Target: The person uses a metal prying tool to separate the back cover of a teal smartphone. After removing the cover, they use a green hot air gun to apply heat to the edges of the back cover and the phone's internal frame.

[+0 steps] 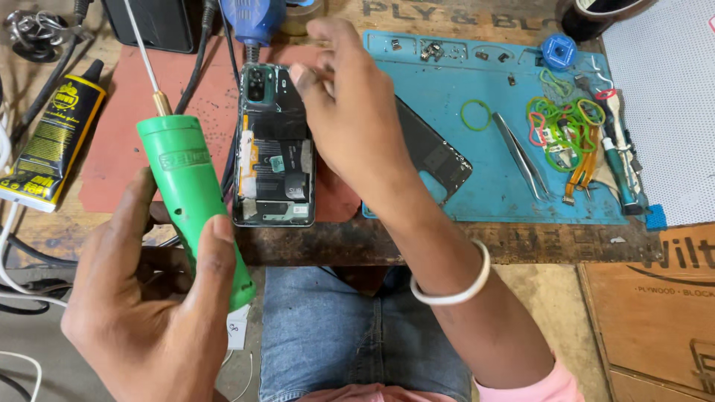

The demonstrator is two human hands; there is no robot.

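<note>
While the opened phone [273, 145] lies face down on the red mat [126, 141] at the near edge of the bench [417, 242], its back cover off and battery and camera block bare, both hands work around it. The right hand [350, 112] hovers over the phone's upper right corner, fingertips pinched together on something too small to make out — perhaps a screw or a bit. The left hand [149, 298] is clamped around a green electric screwdriver [195, 201], held upright just left of the phone with its thin shaft pointing away from the body, not touching the phone.

Judging from this, the step in hand is screw work on the open back; the next move seems to call for bringing the driver tip down squarely onto a screw head near the top of the phone.

Just right of the phone, half under the right wrist, lies the dark back cover [436, 156] on a blue mat [484, 201], with tweezers [521, 152], a tangle of rubber bands [566, 123] and small tools. A yellow glue tube [56, 138] lies well to the left.
</note>
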